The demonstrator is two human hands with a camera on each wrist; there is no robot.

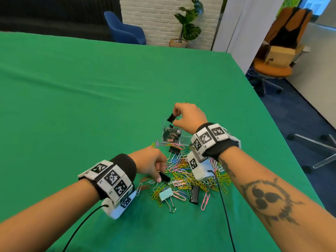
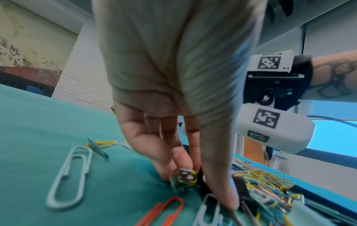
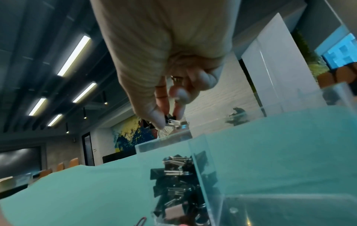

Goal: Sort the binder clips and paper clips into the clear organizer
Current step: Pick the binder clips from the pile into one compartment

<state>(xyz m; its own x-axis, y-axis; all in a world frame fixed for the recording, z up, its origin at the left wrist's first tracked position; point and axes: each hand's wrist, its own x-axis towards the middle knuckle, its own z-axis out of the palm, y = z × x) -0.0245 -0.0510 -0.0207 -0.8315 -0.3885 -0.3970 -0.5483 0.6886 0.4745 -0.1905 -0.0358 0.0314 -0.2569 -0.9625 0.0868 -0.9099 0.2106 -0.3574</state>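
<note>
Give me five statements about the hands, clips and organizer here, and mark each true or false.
1. The right hand pinches a small black binder clip above the clear organizer. True.
2. The organizer already holds binder clips. True.
3. The left hand lies flat and holds nothing. False: it pinches a black binder clip in the paper clip pile.
4. The mint binder clip is inside the organizer. False: it lies on the green tablecloth.
5. All paper clips are yellow. False: several colours.
</note>
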